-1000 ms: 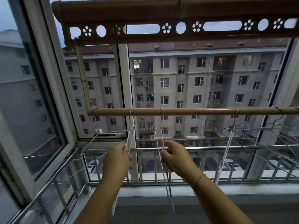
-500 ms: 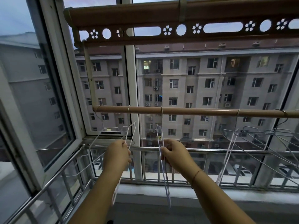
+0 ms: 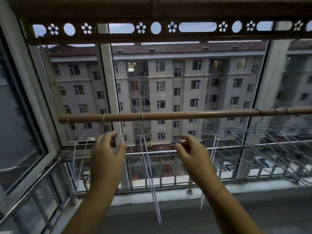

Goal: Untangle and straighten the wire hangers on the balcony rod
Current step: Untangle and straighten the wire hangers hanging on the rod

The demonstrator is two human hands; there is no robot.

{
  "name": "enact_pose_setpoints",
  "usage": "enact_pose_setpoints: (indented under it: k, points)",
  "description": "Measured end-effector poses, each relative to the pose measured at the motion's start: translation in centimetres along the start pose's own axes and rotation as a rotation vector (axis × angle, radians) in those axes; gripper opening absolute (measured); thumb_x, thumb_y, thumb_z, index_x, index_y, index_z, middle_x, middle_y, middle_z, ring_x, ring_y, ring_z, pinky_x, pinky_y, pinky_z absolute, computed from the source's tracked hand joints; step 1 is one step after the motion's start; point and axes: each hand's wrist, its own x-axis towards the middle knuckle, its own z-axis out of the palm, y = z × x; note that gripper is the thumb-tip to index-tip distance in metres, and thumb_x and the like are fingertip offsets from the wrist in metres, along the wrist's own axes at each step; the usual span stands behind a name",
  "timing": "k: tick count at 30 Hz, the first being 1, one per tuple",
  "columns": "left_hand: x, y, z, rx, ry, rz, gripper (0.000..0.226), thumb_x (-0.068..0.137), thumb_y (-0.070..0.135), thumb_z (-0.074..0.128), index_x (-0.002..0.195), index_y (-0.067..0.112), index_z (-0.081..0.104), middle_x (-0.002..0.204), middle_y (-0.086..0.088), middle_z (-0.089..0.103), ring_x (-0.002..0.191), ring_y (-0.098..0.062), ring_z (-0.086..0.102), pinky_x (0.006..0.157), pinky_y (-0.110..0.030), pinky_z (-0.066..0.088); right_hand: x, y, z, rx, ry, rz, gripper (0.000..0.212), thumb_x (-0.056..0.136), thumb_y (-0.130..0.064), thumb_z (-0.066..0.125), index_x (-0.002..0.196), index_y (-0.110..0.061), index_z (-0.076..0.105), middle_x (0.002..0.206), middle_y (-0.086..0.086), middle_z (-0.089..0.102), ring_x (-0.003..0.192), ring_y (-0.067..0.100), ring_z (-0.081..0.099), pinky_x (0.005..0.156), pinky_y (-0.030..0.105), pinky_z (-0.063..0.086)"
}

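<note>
A brown rod (image 3: 177, 115) runs across the balcony window with wire hangers hooked over it. One thin hanger (image 3: 148, 166) hangs straight down between my hands, touched by neither. My left hand (image 3: 108, 154) hovers just left of it, with fingers loosely curled and a gap to the thumb. My right hand (image 3: 190, 149) hovers just right of it, relaxed and holding nothing. Another hanger (image 3: 79, 149) hangs further left. A hanger (image 3: 214, 146) hangs edge-on right of my right hand. Several tangled hangers (image 3: 261, 141) splay out at the rod's right end.
A brown overhead rack with flower cut-outs (image 3: 168, 38) spans the top. A steel railing (image 3: 152, 152) runs behind the hangers, above a white sill (image 3: 253, 186). An open window pane (image 3: 20, 132) angles in at the left. Apartment blocks stand outside.
Both hands have let go of the hangers they pinched and moved slightly apart. The middle hanger now hangs free. My view has shifted right, showing more of the tangled group.
</note>
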Motion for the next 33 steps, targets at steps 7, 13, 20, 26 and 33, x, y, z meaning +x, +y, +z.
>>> enact_pose_setpoints:
  k: [7,13,20,26,33]
  points:
    - [-3.7,7.8,4.8,-0.238,-0.424,0.166,0.017,0.089,0.027,0.058,0.105,0.024,0.065,0.090,0.015,0.060,0.081,0.004,0.056,0.069,-0.006,0.042,-0.5,4.0,-8.7,-0.118,0.261,0.080,0.028,0.089,-0.021,0.056,0.116,-0.014,0.057,0.083,-0.015,0.058,0.077,-0.001,0.058,0.065,0.015,0.052]
    - [-7.1,11.1,11.3,0.010,-0.901,0.070,0.028,0.090,0.041,0.054,0.099,0.016,0.062,0.086,-0.001,0.063,0.075,-0.014,0.059,0.067,-0.029,0.045,0.2,7.6,-9.1,-0.043,0.136,0.363,0.049,0.084,-0.033,0.064,0.123,-0.010,0.045,0.091,0.008,0.057,0.085,0.023,0.058,0.078,0.040,0.053]
    - [-9.0,11.9,15.8,-0.091,-0.725,-0.141,0.015,0.090,0.027,0.055,0.087,0.021,0.068,0.072,0.008,0.067,0.069,-0.010,0.064,0.073,-0.032,0.054,1.5,10.5,-16.0,-0.232,0.394,0.129,0.030,0.086,-0.025,0.059,0.113,-0.012,0.056,0.101,0.004,0.060,0.090,0.018,0.058,0.081,0.038,0.054]
    - [-10.2,12.4,16.7,-0.122,-0.502,-0.211,0.024,0.091,0.025,0.055,0.069,0.024,0.065,0.066,0.005,0.067,0.064,-0.010,0.061,0.061,-0.029,0.048,2.7,14.7,-20.8,-0.550,0.168,0.232,0.031,0.089,-0.024,0.058,0.116,-0.009,0.060,0.117,0.013,0.057,0.102,0.028,0.057,0.086,0.040,0.048]
    - [-10.0,11.6,15.3,-0.062,-0.340,-0.293,0.023,0.093,0.025,0.051,0.076,0.020,0.066,0.071,0.002,0.069,0.068,-0.016,0.063,0.066,-0.036,0.051,2.9,15.8,-20.1,-0.501,0.052,0.231,0.017,0.090,-0.023,0.056,0.099,-0.012,0.066,0.093,0.008,0.071,0.078,0.021,0.059,0.074,0.036,0.053]
